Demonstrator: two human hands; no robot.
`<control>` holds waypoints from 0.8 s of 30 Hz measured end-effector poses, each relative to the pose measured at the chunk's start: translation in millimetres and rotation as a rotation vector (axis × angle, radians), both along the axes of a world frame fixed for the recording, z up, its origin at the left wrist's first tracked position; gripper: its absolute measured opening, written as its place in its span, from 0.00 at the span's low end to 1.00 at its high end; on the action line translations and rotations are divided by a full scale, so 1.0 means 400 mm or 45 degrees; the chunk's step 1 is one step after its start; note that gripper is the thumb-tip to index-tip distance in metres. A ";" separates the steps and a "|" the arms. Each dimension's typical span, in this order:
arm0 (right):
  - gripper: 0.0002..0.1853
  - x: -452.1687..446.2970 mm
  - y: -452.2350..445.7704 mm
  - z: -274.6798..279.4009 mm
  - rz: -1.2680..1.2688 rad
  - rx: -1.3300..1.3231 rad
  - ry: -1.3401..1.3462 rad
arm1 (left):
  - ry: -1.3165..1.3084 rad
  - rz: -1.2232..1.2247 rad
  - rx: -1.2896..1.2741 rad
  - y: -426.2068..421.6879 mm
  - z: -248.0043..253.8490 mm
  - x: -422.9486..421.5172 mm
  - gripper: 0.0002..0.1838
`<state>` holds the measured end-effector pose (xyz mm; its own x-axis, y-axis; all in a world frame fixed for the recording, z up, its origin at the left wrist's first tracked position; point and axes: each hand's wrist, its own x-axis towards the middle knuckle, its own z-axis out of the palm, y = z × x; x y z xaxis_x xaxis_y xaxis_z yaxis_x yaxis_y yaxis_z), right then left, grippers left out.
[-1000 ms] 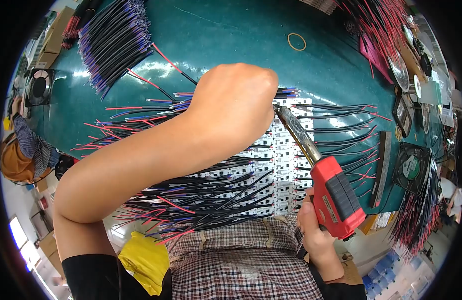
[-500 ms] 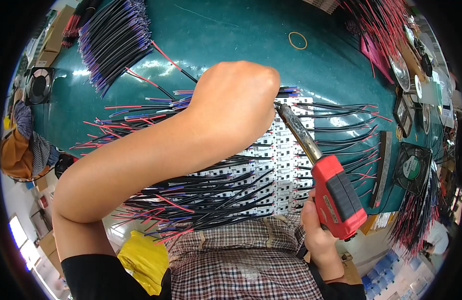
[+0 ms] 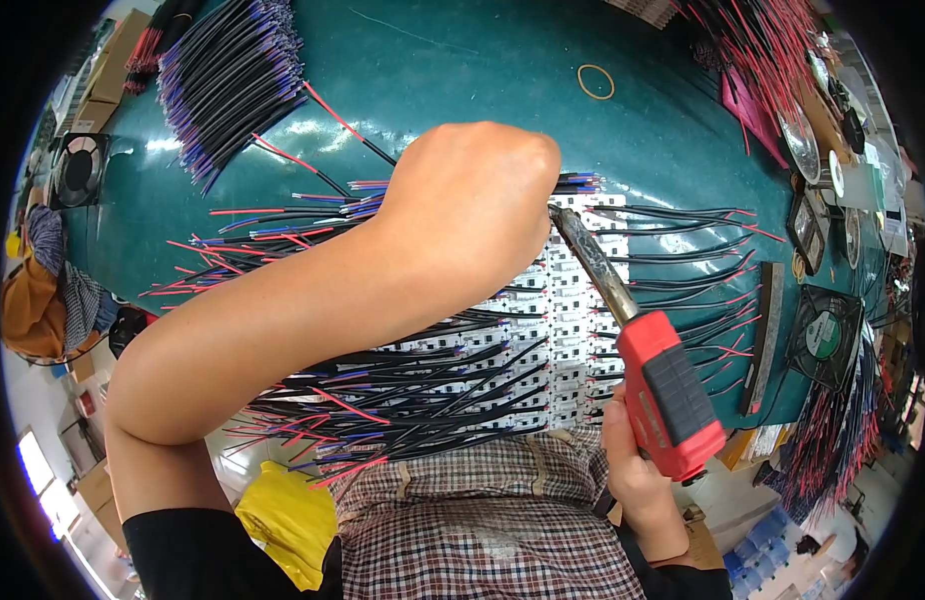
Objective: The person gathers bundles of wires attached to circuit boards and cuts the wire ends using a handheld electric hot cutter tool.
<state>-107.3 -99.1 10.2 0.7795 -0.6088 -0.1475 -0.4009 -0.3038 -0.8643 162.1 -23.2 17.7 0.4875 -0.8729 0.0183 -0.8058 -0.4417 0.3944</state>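
Observation:
My right hand point(image 3: 638, 465) is closed around the red and black handle of a soldering iron point(image 3: 673, 395). Its dark metal tip reaches up-left to the upper part of a white circuit board panel point(image 3: 588, 300), right beside my left hand point(image 3: 478, 205). That left hand is curled into a fist over the panel; its fingers are turned away, so whatever they pinch is hidden. Black wires point(image 3: 413, 370) with red and blue ends stick out to the left of the panel, and more black wires point(image 3: 683, 245) extend to the right.
A bundle of black wires point(image 3: 233, 80) lies at the upper left of the green table point(image 3: 463, 70). A rubber band point(image 3: 596, 82) rests near the far side. Fans stand at the left point(image 3: 80, 170) and right point(image 3: 826, 335), with a dark bar point(image 3: 764, 340) beside the right one.
The soldering iron's handle has shifted slightly left and its angle has changed a little, while the tip stays by my left fist. My left hand has barely moved.

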 end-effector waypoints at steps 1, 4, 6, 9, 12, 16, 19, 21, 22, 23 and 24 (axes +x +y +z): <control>0.12 -0.005 -0.001 0.001 0.000 -0.001 -0.002 | 0.002 -0.002 -0.011 0.000 -0.001 0.001 0.08; 0.12 -0.018 -0.001 0.009 -0.056 0.023 0.055 | -0.001 0.008 0.017 0.000 0.000 0.000 0.08; 0.11 -0.026 0.004 0.015 -0.127 0.143 0.136 | -0.009 0.006 0.014 0.001 -0.001 0.001 0.08; 0.11 -0.033 0.001 0.008 -0.067 0.079 0.133 | -0.012 0.007 0.015 0.000 0.001 0.001 0.08; 0.12 -0.028 0.006 0.003 -0.124 0.152 0.084 | -0.004 0.016 0.027 0.000 0.002 0.001 0.08; 0.12 -0.029 -0.001 -0.004 -0.045 0.094 0.076 | 0.004 0.032 0.010 0.003 -0.001 -0.001 0.08; 0.12 -0.025 0.003 -0.003 -0.068 0.140 0.083 | 0.011 0.027 0.022 0.005 0.001 -0.001 0.08; 0.11 -0.026 0.004 -0.004 -0.059 0.093 0.097 | 0.015 0.021 0.025 0.006 0.004 -0.002 0.08; 0.11 -0.026 0.004 -0.003 -0.058 0.094 0.097 | 0.019 0.015 0.028 0.006 0.005 -0.003 0.08; 0.11 -0.025 0.004 -0.002 -0.055 0.138 0.123 | 0.018 0.015 0.029 0.008 0.003 -0.004 0.08; 0.11 -0.024 0.004 -0.001 -0.052 0.181 0.148 | 0.014 0.010 0.004 0.009 0.000 -0.006 0.08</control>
